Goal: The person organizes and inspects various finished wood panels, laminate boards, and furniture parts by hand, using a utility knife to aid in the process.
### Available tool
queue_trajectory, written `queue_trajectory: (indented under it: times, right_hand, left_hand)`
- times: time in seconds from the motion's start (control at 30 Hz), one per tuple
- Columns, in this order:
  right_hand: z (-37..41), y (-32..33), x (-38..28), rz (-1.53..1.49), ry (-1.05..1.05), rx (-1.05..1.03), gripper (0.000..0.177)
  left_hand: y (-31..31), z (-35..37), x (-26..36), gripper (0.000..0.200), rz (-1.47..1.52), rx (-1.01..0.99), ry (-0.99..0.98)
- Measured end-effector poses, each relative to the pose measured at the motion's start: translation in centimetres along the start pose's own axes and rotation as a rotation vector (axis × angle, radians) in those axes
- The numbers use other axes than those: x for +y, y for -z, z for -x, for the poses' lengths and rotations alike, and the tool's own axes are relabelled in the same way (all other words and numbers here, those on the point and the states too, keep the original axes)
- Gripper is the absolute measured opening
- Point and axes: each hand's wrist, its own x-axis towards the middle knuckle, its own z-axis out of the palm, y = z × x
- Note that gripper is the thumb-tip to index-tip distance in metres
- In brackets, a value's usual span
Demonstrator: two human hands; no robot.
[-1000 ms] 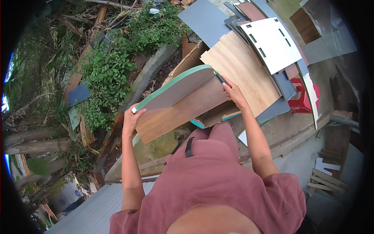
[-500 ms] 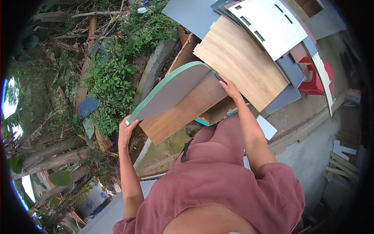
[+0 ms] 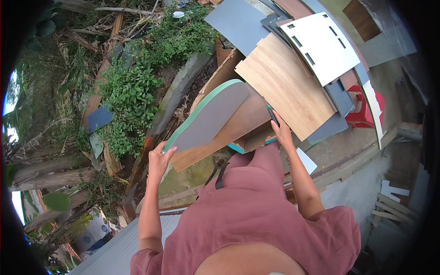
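Note:
A curved grey panel point(image 3: 208, 120) with a green edge is tilted in front of me. My left hand point(image 3: 159, 160) grips its lower left end. My right hand point(image 3: 280, 128) is closed around a dark, slim tool point(image 3: 272, 114) with a green part near its tip, to the right of the panel and apart from it. A brown wood-grain board point(image 3: 238, 123) lies beneath the curved panel. Below them is an open cardboard box point(image 3: 256, 138) with a blue-green edge.
A light wood board point(image 3: 284, 87), a white slotted panel point(image 3: 321, 48) and grey boards point(image 3: 236, 23) are stacked ahead. A red plastic stool point(image 3: 362, 111) stands at the right. Shrubs point(image 3: 130, 96) and a concrete kerb point(image 3: 176, 91) are at the left.
My right hand has come away from the panel's right end, and the tool in it now shows clearly. The curved panel has turned in my left hand. The view has shifted slightly.

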Motion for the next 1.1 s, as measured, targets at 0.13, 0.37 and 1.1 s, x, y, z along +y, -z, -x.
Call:
queue_trajectory:
  times: [0.13, 0.37, 1.1]
  right_hand:
    - [1.3, 1.1, -1.9, -0.035, -0.045, -0.054, 0.049]
    - [1.2, 0.3, -7.9, -0.238, -0.040, -0.135, 0.052]
    - [8.8, -1.6, -29.7, 0.155, 0.681, -0.232, 0.057]
  left_hand:
    - [1.4, 0.5, 1.3, 0.033, 0.231, 0.052, 0.164]
    - [3.1, -1.4, -1.4, 0.048, 0.706, -0.093, 0.480]
    - [2.0, 1.2, 3.2, 0.024, 0.082, 0.204, -0.069]
